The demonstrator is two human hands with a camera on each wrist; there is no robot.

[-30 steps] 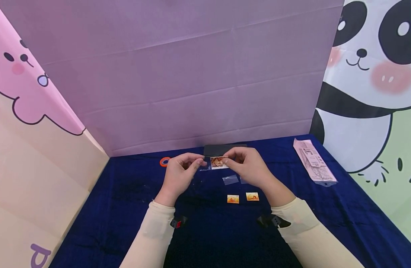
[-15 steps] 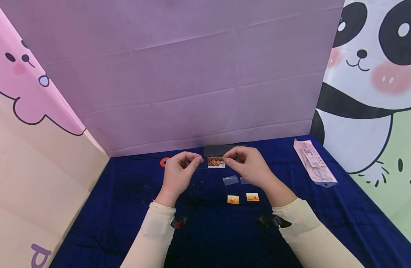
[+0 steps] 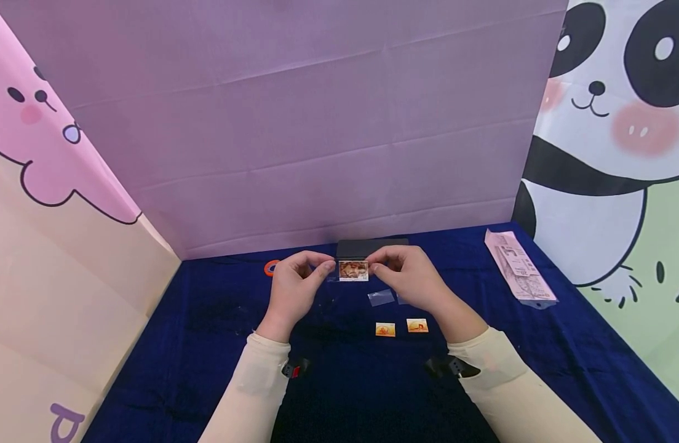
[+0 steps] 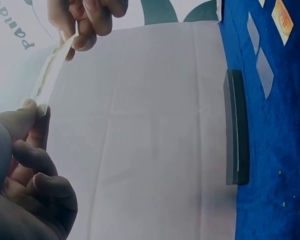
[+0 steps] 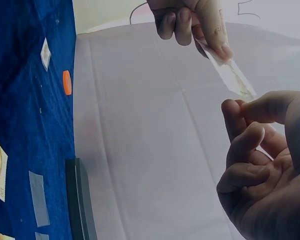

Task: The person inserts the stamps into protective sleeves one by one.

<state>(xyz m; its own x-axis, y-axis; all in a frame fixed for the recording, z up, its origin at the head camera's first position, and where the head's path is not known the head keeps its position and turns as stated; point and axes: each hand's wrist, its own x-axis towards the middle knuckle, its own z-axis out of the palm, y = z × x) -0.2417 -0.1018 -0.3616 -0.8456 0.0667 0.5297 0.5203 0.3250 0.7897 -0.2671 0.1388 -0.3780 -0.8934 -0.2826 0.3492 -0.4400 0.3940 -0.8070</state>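
Note:
A small brown picture stamp [image 3: 353,271] is held up between the two hands, with a clear plastic sleeve [image 3: 333,277] showing at its left end. My left hand [image 3: 297,292] pinches the sleeve's left end between thumb and forefinger. At the other end, my right hand [image 3: 410,277] pinches the stamp's right edge. In the left wrist view the stamp and sleeve form a thin pale strip [image 4: 54,75] seen from behind. How far the stamp sits inside the sleeve is hard to tell. Two yellow-orange stamps [image 3: 385,330] lie on the table nearer the body.
Another clear sleeve [image 3: 381,298] lies below the hands, with one more partly hidden by the right hand. A dark flat case [image 3: 373,248] sits at the table's back edge. An orange ring [image 3: 270,268] is at left, a pink packet [image 3: 519,267] at far right.
The brown stamp has shifted left toward my left hand, and the gap between them has narrowed. My right hand has moved slightly left with it; the left hand stays nearly still.

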